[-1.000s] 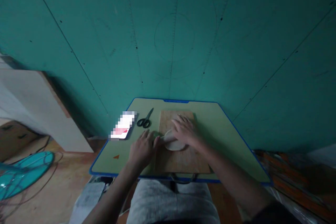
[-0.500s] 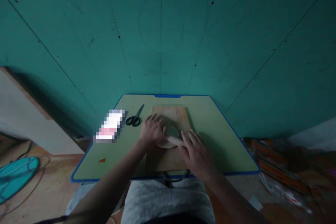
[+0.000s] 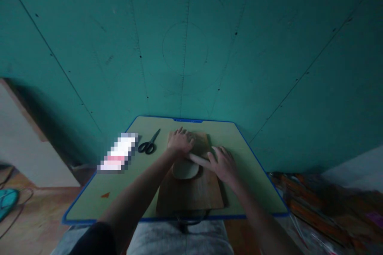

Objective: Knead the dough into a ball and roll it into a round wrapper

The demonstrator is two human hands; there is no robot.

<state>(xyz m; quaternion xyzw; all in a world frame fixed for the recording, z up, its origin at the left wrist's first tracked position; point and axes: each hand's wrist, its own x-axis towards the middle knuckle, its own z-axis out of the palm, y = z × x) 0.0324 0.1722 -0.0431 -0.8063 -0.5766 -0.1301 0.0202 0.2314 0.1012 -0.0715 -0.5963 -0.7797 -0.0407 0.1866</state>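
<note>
A pale rolling pin (image 3: 200, 161) lies slantwise over a flat, whitish round of dough (image 3: 184, 169) on a wooden board (image 3: 191, 197). My left hand (image 3: 181, 142) rests on the pin's left end near the board's far part, fingers pointing forward. On the pin's right end is my right hand (image 3: 223, 164), over the board's right edge, its fingers forward and the thumb beside the pin. The dough's near part shows below the pin; its far part is hidden by the pin and my left hand.
The board lies on a pale green table (image 3: 245, 183) with a blue rim. Black scissors (image 3: 149, 145), a pixelated phone-like object (image 3: 119, 152) and an orange scrap (image 3: 105, 195) are on the left. A green wall (image 3: 185, 48) stands behind.
Both hands have moved toward the board's far end with the pin, uncovering the dough's near part. The camera view has shifted, so the table sits slightly lower in the picture.
</note>
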